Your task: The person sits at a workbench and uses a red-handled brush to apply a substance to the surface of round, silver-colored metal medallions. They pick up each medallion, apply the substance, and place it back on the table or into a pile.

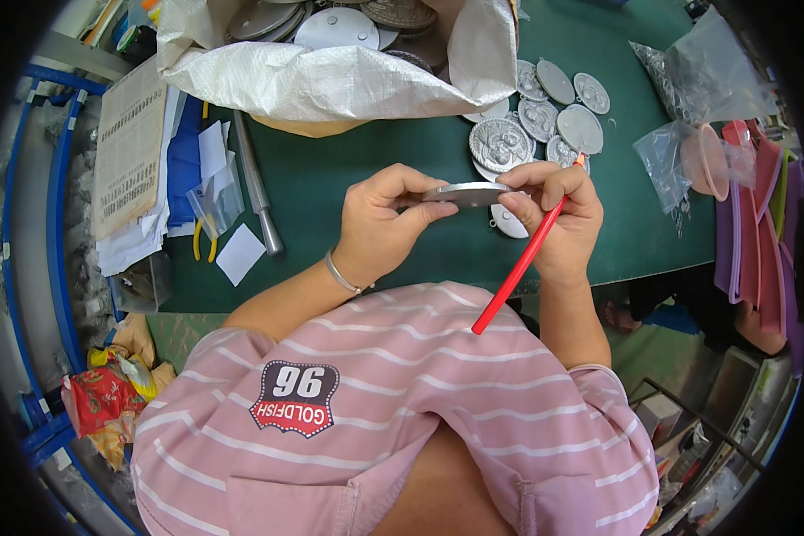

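Note:
A round silver metal medal is held nearly edge-on over the table, so its face is mostly hidden. My left hand pinches its left rim between thumb and fingers. At the opposite rim, the thumb and fingertips of my right hand grip it too. A red pencil is tucked in that same right hand, slanting down toward my shirt with its tip up by the knuckles. Just beyond my hands lies a loose pile of similar medals, some with raised relief, some plain side up. Another medal lies partly hidden below the held one.
A white woven sack full of medals stands at the back of the green table. Left are a tapered metal rod, papers and yellow-handled pliers. Clear plastic bags and a pink cup are at right.

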`<state>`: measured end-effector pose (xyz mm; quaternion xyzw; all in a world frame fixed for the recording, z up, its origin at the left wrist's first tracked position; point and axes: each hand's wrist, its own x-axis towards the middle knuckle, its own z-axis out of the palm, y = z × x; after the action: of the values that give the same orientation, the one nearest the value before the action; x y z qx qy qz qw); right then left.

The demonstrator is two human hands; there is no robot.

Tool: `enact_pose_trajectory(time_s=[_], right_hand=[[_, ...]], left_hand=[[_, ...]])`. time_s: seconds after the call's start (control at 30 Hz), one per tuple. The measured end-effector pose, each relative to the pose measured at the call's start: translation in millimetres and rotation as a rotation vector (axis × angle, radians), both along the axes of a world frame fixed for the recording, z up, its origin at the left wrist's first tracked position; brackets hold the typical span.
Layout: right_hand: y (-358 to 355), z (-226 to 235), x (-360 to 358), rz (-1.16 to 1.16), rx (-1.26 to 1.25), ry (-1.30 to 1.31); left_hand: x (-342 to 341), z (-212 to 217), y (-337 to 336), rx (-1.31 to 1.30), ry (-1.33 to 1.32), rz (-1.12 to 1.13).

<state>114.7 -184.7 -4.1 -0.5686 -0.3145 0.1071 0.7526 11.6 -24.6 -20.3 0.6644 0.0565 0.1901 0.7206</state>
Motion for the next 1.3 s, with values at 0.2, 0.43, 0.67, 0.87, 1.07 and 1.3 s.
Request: enact_pose_trajectory(time_s=[0.2, 0.43, 0.67, 0.87, 1.07, 1.3], right_hand=[[3.0, 5.0, -3.3, 0.025, 0.025, -0.1], [7.9, -11.2, -7.8, 0.091, -0.168, -0.294], [-2.7, -8.1, -5.1, -0.174, -0.149, -0.336], [13.8, -7.1, -32.3, -0.095, 0.078, -0.191], [18.1, -7.4, -31.4, -0.122, -0.059, -0.214], [12.9, -12.8, -31.2, -0.038, 0.057, -0.036]], left_hand=[[3.2, -2.2, 1.8, -0.075, -0.052, -0.038], [1.3, 0.8, -3.4, 0.043, 0.131, -0.119], [1.1, -2.9, -1.1, 0.355, -0.008, 0.109], [2.6, 3.4, -0.7, 0.428, -0.075, 0.125], [0.5, 4.7, -1.4, 0.457, -0.115, 0.1], [-2.2, 4.6, -2.8, 0.408, -0.069, 0.068]])
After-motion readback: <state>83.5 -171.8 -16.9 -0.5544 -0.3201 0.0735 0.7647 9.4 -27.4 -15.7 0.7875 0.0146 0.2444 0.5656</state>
